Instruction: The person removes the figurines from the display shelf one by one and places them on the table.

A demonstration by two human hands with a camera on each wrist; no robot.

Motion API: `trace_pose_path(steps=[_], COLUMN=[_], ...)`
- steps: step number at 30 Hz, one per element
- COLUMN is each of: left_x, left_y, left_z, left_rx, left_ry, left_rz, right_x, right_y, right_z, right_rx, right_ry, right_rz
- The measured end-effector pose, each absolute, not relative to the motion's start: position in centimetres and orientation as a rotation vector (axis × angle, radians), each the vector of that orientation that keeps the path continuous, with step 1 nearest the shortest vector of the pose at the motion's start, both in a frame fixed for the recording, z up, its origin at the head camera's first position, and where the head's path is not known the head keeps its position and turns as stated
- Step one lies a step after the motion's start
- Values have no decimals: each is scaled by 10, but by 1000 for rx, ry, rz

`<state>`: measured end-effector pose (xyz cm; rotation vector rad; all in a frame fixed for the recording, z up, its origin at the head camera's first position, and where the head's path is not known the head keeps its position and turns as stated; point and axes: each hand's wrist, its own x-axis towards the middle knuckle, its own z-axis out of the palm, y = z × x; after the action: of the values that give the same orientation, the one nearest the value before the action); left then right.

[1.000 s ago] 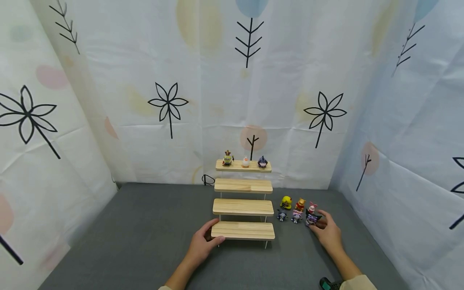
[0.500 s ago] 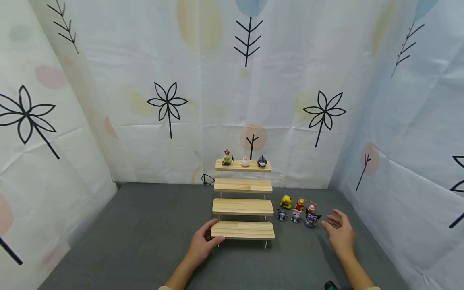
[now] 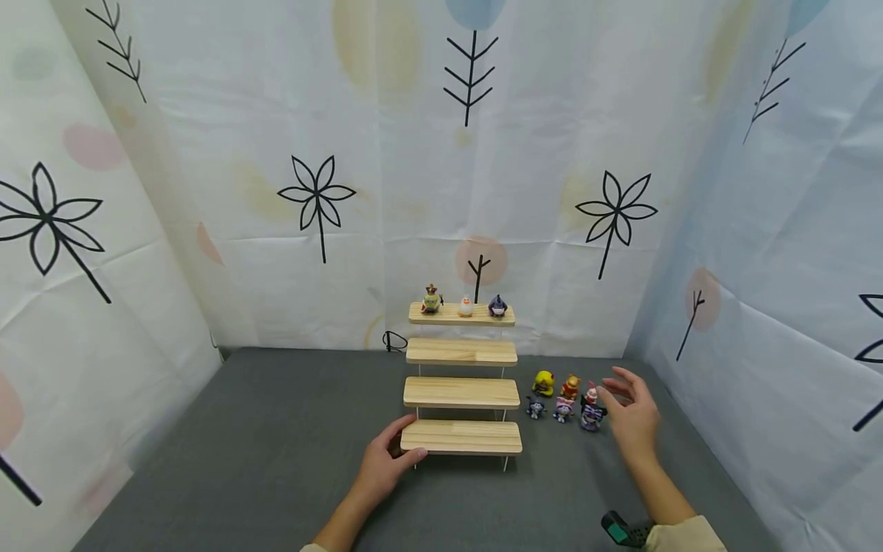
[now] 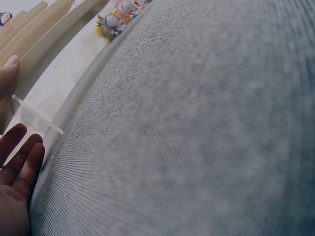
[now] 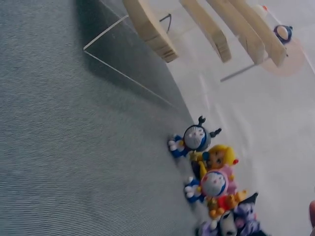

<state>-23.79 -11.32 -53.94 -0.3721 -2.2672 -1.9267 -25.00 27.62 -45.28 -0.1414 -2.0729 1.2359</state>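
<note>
My left hand (image 3: 382, 465) grips the left end of the lowest board of a wooden tiered display stand (image 3: 461, 437), thumb at the front edge and a finger at the back corner. In the left wrist view its other fingers (image 4: 30, 164) hang loosely below the board. My right hand (image 3: 633, 414) is over the right side of a cluster of small toy figures, fingers apart, thumb tip right at the pink-eared figure (image 3: 591, 393). In front of that stands a black and purple figure (image 3: 591, 418). Only a fingertip (image 5: 312, 215) shows in the right wrist view.
Nearby stand a yellow figure (image 3: 543, 383), an orange bear (image 3: 569, 386), a dark figure (image 3: 536, 409) and a pink-hooded one (image 3: 562, 410). The top board holds a hatted figure (image 3: 431, 300), a white one (image 3: 465, 307) and a dark-blue one (image 3: 497, 306). A patterned curtain (image 3: 386, 192) hangs behind.
My right hand lets go of the black and purple figure, draws back to the right, then moves forward and left to the pink-eared figure. My left hand stays on the stand.
</note>
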Motion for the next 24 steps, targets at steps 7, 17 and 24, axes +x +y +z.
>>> trace_pose_path(steps=[7, 17, 24], left_x=[-236, -234, -239], left_y=[-112, -110, -113], left_z=[-536, -535, -540], left_rx=[-342, -378, -390], left_ry=[-2281, -2260, -2234], left_rz=[-1912, -1878, -1941], right_x=[-275, -311, -334], right_y=[260, 235, 215], right_z=[-436, -406, -388], right_rx=[114, 257, 288], right_ry=[-2040, -2082, -2110], right_rz=[1150, 1187, 1203])
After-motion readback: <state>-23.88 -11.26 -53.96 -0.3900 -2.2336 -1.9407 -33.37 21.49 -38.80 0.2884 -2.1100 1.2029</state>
